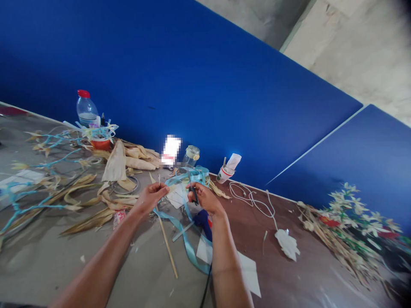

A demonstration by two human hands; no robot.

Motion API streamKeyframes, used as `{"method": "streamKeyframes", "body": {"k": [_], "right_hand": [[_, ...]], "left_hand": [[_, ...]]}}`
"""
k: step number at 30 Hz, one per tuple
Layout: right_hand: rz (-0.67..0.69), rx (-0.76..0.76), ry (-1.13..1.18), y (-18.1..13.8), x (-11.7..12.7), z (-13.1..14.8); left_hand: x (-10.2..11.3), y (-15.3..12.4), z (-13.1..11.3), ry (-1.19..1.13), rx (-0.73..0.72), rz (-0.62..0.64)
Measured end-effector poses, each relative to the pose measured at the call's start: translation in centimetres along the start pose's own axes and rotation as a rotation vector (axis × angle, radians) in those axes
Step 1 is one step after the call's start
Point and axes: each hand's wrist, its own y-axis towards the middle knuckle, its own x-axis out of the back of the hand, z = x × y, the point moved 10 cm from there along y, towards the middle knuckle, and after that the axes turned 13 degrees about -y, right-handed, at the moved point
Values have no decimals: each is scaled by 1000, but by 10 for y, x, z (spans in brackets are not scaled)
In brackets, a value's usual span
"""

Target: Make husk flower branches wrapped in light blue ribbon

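Observation:
My left hand is closed in a pinch on a thin stick or strip that points up from the fingers. My right hand is wrapped round a small dark tool, possibly scissors. A light blue ribbon loops on the table between and below both hands. A long thin wooden stick lies on the table under my left wrist. A blue glue gun rests under my right wrist, its black cord running toward me.
Dried husk leaves and blue-wrapped stems cover the left of the table. A water bottle, a glass jar and a paper cup stand by the blue wall. A white cable, white paper and a flower pile lie at right.

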Motion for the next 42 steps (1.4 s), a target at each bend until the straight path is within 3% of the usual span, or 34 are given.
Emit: {"method": "streamKeyframes", "body": {"k": [4,11,15,19,23,28,33,37,42], "right_hand": [[-207,-28,197,6,3,2],[-249,-74,258,13,-11,-7],[-315,-53,282,12,-6,-6],[-379,-51,327,9,0,-4],[-374,-61,337,7,1,-3],[-361,-35,385,7,-1,0],[-472,22,496,6,6,0],[-550,87,523,5,10,2],[-507,83,502,9,-3,2]], "left_hand": [[-9,0,4,41,35,68],[-19,-3,0,93,32,132],[-7,0,1,41,6,56],[19,6,9,-134,-2,-99],[32,8,14,-190,5,-209],[8,5,13,-65,40,-63],[-14,-2,22,-35,128,80],[-16,-6,30,-130,190,76],[-18,-6,30,-278,204,76]]}}
